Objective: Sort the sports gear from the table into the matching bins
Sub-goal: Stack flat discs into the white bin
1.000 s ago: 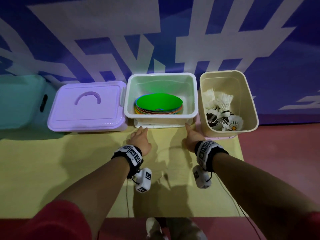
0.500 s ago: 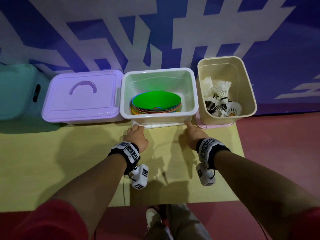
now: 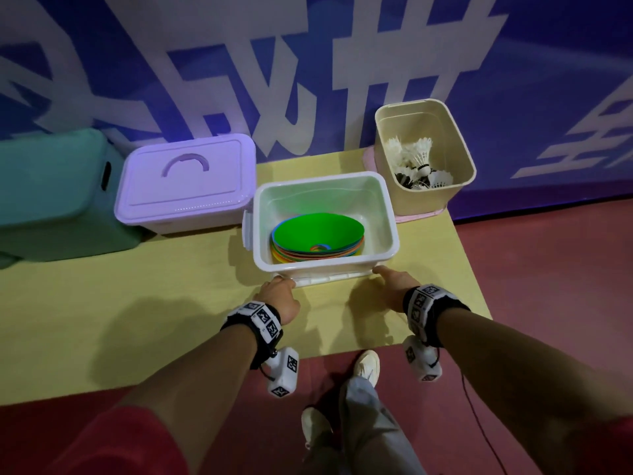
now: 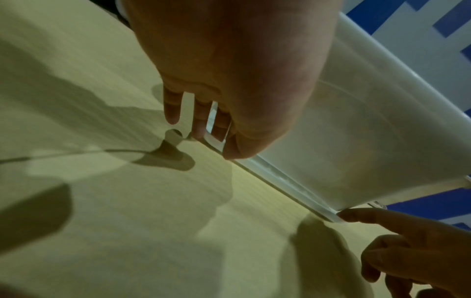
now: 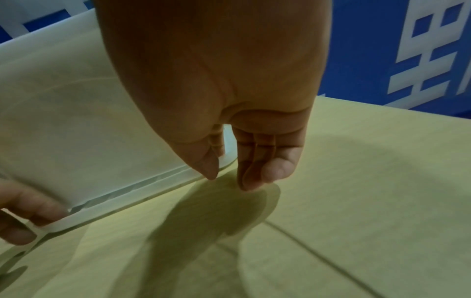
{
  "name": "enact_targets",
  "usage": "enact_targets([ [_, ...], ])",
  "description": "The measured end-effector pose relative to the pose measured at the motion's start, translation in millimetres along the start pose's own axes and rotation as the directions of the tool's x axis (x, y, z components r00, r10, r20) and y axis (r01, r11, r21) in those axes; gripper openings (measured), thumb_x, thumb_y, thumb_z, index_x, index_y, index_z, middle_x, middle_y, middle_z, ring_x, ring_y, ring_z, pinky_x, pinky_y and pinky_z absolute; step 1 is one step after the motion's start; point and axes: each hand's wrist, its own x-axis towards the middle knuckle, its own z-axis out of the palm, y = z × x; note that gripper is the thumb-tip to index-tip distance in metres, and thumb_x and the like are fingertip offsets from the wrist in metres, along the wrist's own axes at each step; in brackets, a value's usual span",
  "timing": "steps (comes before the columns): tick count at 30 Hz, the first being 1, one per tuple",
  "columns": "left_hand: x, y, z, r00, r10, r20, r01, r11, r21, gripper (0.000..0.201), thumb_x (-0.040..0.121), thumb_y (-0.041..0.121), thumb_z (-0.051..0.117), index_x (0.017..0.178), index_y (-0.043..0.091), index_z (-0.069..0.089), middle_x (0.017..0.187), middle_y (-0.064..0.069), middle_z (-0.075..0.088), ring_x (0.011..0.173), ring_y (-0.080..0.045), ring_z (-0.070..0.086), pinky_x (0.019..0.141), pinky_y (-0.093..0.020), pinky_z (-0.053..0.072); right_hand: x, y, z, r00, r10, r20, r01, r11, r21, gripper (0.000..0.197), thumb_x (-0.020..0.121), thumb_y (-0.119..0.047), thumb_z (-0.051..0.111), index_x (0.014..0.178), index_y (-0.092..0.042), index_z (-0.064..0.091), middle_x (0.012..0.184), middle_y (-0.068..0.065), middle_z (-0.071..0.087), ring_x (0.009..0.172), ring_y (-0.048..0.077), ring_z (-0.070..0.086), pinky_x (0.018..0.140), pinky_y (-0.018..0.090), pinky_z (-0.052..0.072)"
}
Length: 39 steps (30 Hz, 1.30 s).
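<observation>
Bin in hand: the white translucent plastic bin (image 3: 325, 186) stands on the yellow counter (image 3: 137, 303), forward of its neighbours, on a flat white lid (image 3: 329, 278) whose front edge juts out beneath it.
Contents: a stack of flat coloured disc cones, green on top (image 3: 318, 231), lying low inside.
Left hand (image 3: 279, 298): fingers pinching the lid's left front corner, thumb on the edge.
Right hand (image 3: 394, 286): thumb and forefinger at the right front corner; the other fingers hang loosely curled. Whether it truly grips, I cannot tell.
Handling: probably light and stiff; smooth plastic may slide easily on the counter. The thin lid edge offers poor purchase, and the rim looks the surer hold.
Neighbours: a lilac lidded plastic box (image 3: 185, 181) just beside it to the left; a beige open bin (image 3: 424, 156) holding white feather shuttlecocks (image 3: 419, 162) behind and to the right.
Room: open counter lies ahead of the hands and to the left; its near and right edges are close.
</observation>
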Motion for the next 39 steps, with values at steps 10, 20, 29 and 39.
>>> enact_targets([
  [10,-64,-28,35,0.997,0.055,0.051,-0.052,0.997,-0.058,0.056,0.087,0.018,0.054,0.142,0.023,0.048,0.15,0.0,0.042,0.134,-0.021,0.045,0.11,-0.028,0.036,-68,18,46,1.0,-0.003,-0.001,0.002,0.996,-0.084,0.045,0.099,-0.023,0.044,0.144,-0.029,0.041,0.145,0.007,0.047,0.127,0.026,0.051,0.099,0.027,0.039],
  [20,-106,-49,22,0.995,-0.042,0.086,0.056,0.983,-0.175,0.041,0.088,0.015,0.057,0.129,0.02,0.058,0.128,-0.006,0.06,0.11,-0.022,0.06,0.084,-0.023,0.046,-109,24,42,0.988,0.152,-0.029,-0.131,0.919,0.373,0.038,0.091,-0.001,0.042,0.124,-0.016,0.056,0.079,0.011,0.06,0.054,0.021,0.053,0.046,0.025,0.043],
  [29,-135,-47,-42,0.985,-0.159,0.063,0.155,0.666,-0.73,0.02,0.099,0.005,0.038,0.096,0.019,0.051,0.093,-0.01,0.055,0.081,-0.025,0.061,0.072,-0.037,0.052,-135,0,-4,0.95,0.208,-0.234,0.051,0.635,0.771,0.023,0.096,-0.015,0.045,0.098,0.002,0.06,0.075,0.017,0.061,0.058,0.028,0.058,0.054,0.031,0.046],
  [39,-134,-34,-39,0.978,-0.132,0.16,0.206,0.535,-0.819,0.048,0.098,0.029,0.052,0.139,0.006,0.04,0.121,-0.015,0.057,0.101,-0.031,0.066,0.092,-0.047,0.053,-132,-14,4,0.964,0.19,-0.186,-0.006,0.715,0.699,0.024,0.089,-0.002,0.055,0.112,-0.009,0.052,0.093,0.025,0.067,0.058,0.03,0.064,0.044,0.03,0.054],
])
